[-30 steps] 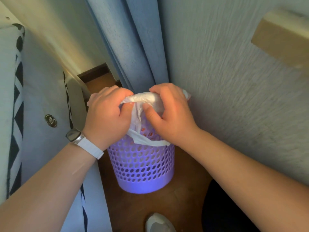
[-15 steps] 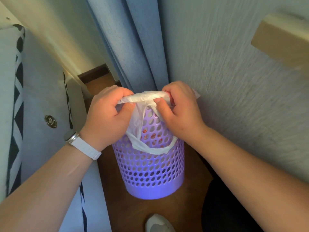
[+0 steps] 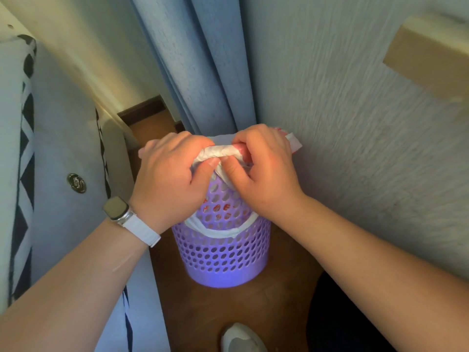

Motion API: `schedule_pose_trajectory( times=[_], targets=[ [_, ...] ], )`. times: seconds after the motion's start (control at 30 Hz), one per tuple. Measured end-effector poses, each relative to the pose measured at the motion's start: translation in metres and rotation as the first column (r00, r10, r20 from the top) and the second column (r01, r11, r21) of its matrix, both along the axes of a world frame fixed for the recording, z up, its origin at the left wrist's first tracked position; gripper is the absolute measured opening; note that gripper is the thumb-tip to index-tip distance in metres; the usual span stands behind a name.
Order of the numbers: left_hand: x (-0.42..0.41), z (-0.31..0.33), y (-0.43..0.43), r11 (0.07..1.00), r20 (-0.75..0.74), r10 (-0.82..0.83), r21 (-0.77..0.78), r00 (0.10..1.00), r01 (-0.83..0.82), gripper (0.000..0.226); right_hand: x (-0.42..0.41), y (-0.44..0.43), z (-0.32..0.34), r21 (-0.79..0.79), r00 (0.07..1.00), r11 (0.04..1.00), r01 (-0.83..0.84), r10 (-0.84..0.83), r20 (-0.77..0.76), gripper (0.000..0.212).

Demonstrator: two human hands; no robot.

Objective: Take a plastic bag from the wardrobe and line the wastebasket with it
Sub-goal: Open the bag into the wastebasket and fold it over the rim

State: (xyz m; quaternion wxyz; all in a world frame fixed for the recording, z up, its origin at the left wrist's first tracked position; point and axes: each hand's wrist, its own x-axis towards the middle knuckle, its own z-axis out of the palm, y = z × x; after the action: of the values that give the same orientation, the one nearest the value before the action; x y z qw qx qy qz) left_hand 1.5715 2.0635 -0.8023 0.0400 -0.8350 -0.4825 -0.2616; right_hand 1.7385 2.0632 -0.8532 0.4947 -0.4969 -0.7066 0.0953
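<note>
A purple perforated wastebasket (image 3: 223, 257) stands on the brown floor in the corner between a bed and a wall. A white plastic bag with red print (image 3: 220, 154) sits inside it, and red marks show through the holes. One bag handle loops down over the basket's near side. My left hand (image 3: 172, 174), with a white watch on the wrist, and my right hand (image 3: 264, 171) both pinch the bunched bag edge at the basket's near rim, thumbs almost touching. The basket's opening is hidden behind my hands.
Blue curtains (image 3: 203, 67) hang right behind the basket. A textured wall (image 3: 355, 123) with a wooden ledge (image 3: 429, 57) runs along the right. A bed with black-and-white patterned bedding (image 3: 50, 148) fills the left. A white shoe (image 3: 241, 339) rests on the floor near the bottom edge.
Both hands have moved lower and closer together, gathering the bag edge into a tight roll between the thumbs. The basket has shifted slightly toward the wall.
</note>
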Motion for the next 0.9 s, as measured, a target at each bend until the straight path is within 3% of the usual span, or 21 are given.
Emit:
schedule_pose_trajectory(
  times=[0.2,0.53,0.77,0.9],
  targets=[
    [-0.018,-0.006,0.014,0.994,0.155,0.064,-0.100,0.986,-0.049,0.013,0.013,0.009,-0.002,-0.035,0.998,0.998,-0.060,0.059,-0.037,0.035],
    [-0.007,-0.003,0.008,0.999,0.270,-0.030,-0.020,0.962,0.037,0.020,0.013,0.006,0.002,0.038,0.995,0.998,0.050,-0.047,-0.088,0.025],
    [-0.016,0.001,0.007,0.996,0.175,-0.067,-0.050,0.982,0.077,0.026,0.009,0.003,0.000,0.034,0.997,0.998,0.050,-0.048,-0.059,0.022],
    [0.000,0.009,-0.005,1.000,0.083,-0.012,0.009,0.996,0.011,0.032,0.005,0.000,0.001,0.049,0.999,0.998,0.036,-0.034,-0.030,0.027]
  ],
)
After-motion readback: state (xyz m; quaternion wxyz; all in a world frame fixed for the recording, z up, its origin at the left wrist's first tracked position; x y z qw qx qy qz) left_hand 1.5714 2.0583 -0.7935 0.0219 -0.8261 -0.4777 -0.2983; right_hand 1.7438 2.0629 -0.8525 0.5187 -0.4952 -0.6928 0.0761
